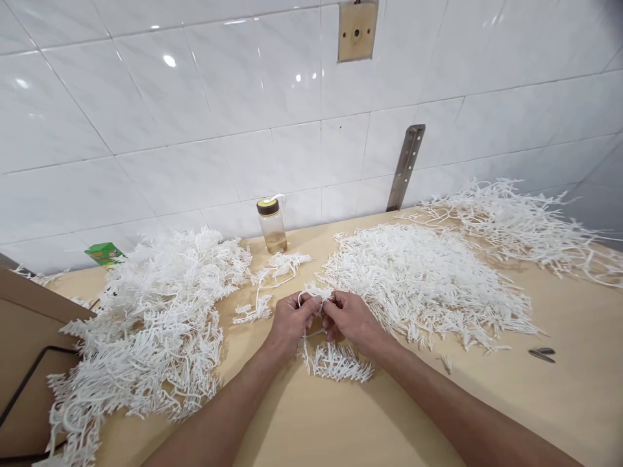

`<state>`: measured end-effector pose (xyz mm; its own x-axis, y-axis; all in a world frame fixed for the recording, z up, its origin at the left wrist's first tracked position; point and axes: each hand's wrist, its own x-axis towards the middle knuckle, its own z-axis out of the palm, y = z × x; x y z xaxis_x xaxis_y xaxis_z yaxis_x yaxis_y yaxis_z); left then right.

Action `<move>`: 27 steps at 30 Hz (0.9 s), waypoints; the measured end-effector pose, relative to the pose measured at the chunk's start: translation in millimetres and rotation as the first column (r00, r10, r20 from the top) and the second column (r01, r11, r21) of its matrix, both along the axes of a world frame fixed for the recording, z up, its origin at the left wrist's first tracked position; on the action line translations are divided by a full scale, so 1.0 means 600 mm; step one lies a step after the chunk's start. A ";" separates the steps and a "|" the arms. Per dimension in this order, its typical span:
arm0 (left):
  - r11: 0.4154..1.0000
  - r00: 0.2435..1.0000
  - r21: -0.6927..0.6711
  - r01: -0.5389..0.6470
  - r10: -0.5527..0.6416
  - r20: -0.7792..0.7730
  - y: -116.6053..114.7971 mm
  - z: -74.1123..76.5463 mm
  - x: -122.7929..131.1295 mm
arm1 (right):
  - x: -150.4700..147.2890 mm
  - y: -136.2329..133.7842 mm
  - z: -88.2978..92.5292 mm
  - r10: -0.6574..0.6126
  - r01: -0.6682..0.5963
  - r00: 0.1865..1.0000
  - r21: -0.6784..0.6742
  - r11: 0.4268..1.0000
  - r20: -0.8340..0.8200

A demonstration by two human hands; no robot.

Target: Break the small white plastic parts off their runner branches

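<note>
Pinching the white strand (320,291) with thumbs and fingers, the left hand (293,319) and right hand (351,318) almost meet above the counter (306,425), between two piles (428,279); light, close grips should limit tangling.

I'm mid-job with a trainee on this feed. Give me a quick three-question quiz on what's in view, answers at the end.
1. True or false: the left hand and the right hand are both at the same white stranded piece.

2. What stands between the white pile on the left and the nearer white pile on the right?
A) a cardboard box
B) a lidded jar
C) a green packet

3. Fill the gap: the small dark item lies on the table to the ____ of the right hand.

Key: 1. True. 2. B. 3. right.
</note>
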<state>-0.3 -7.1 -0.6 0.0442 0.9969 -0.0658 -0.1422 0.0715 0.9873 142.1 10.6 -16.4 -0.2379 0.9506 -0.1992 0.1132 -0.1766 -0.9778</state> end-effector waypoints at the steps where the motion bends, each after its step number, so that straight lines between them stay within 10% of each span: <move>1: 1.000 0.999 -0.001 0.029 -0.029 0.028 0.000 0.001 -0.001 | -0.001 0.001 0.000 -0.004 0.004 1.000 -0.001 1.000 0.008; 13: 1.000 1.000 -0.014 -0.023 0.023 0.015 0.003 0.005 -0.005 | -0.006 -0.003 0.034 -0.062 0.039 0.975 0.108 0.993 0.214; 18: 0.999 0.998 -0.020 0.050 -0.049 0.044 -0.009 0.017 0.001 | 0.023 0.012 0.044 -0.317 0.133 0.876 0.450 0.883 0.364; 27: 0.993 0.997 -0.097 -0.061 0.065 0.039 0.003 0.000 -0.002 | 0.064 0.023 0.049 -0.360 0.104 0.870 0.589 0.801 0.336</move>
